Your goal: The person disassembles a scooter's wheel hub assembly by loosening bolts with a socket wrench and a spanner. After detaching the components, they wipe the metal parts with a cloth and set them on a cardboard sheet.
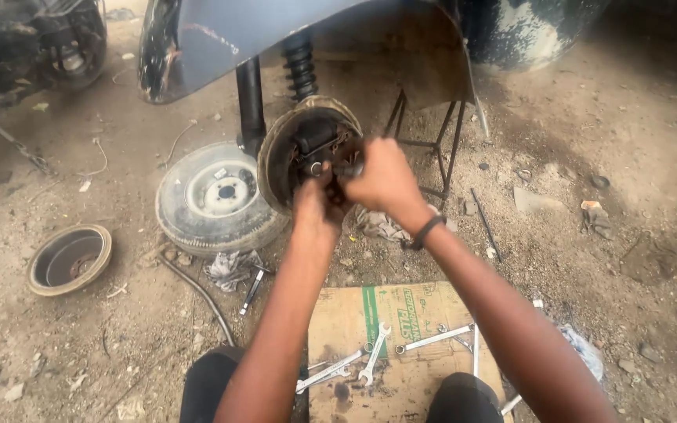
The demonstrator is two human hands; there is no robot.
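The brake hub (307, 153), raised over the dirt floor (605, 141) beside the wheel (217, 196), is gripped by both closed hands, left (316, 205) and right (381, 176), so fingers could be pinched if a spring slips.

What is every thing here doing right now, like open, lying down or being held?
Round rusty brake assembly: uncovered, both hands on it.
Left hand: gripping its lower part.
Right hand: closed on a dark tool.
Small grey-rimmed wheel: off, lying flat.
Round metal brake drum: removed, open side up.
Silver spanners: loose on cardboard.
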